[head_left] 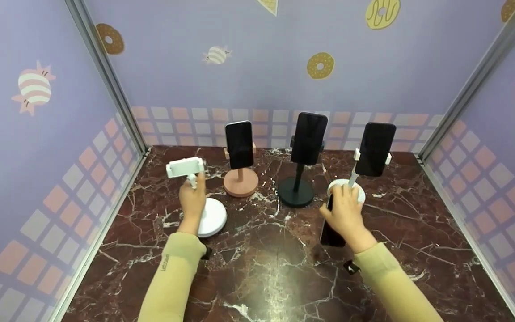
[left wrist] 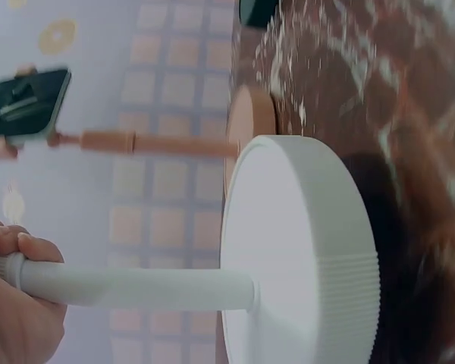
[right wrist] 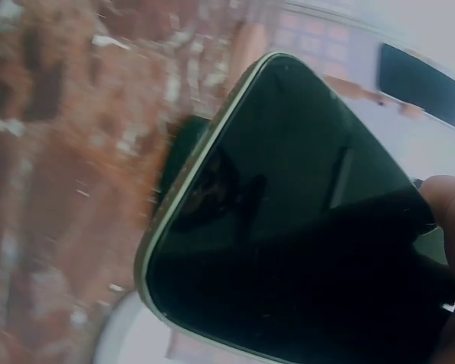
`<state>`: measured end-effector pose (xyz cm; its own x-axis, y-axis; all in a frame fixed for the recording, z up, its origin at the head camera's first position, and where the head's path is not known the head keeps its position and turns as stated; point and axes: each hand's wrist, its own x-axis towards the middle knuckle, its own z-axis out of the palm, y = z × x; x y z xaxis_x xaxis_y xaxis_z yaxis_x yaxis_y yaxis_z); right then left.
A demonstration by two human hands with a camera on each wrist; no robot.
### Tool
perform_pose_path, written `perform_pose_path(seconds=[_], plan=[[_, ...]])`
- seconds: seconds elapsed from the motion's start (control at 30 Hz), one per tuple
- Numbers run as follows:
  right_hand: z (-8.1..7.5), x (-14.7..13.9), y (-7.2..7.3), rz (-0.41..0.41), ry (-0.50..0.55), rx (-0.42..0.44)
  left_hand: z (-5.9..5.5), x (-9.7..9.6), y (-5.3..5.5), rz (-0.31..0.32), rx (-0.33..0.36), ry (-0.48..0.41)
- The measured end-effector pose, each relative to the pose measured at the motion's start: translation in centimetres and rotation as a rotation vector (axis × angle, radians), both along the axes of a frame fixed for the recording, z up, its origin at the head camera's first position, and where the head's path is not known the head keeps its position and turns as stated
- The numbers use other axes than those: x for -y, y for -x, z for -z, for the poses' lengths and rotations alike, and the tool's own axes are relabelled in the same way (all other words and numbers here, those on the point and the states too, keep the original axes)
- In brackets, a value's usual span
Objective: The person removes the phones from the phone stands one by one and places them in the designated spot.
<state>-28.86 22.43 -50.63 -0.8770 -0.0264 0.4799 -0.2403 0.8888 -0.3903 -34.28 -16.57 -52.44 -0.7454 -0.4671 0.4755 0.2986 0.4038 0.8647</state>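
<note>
The right hand (head_left: 348,215) gripped a smartphone (head_left: 332,235), long axis toward the person. Well to its left, the left hand (head_left: 192,200) gripped a white phone stand (head_left: 214,218).

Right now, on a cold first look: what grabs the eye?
Three dark-screened phones stand mounted in a row toward the back of the marbled table, on a pink stand, a black stand and a white stand. At the left, the left hand grips a phoneless stand; at the right, the right hand holds a fourth phone.
</note>
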Motion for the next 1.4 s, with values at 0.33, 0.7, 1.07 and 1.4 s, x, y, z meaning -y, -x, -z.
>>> perform_pose_path(seconds=[0.33,0.7,1.07,1.4], plan=[[4.7,1.3,-0.5,-0.021,-0.066,0.159,-0.1,3.2,2.5,-0.042,0.011,-0.014],[7.4,2.1,-1.4,-0.03,-0.075,0.352,0.7,5.4,3.4,-0.08,0.052,-0.015],[8.3,2.2,-1.4,-0.043,-0.087,0.485,1.6,6.4,3.3,-0.099,0.051,-0.001],[9.5,1.7,-1.3,-0.04,-0.075,0.502,1.4,6.1,3.1,-0.1,0.057,-0.014]])
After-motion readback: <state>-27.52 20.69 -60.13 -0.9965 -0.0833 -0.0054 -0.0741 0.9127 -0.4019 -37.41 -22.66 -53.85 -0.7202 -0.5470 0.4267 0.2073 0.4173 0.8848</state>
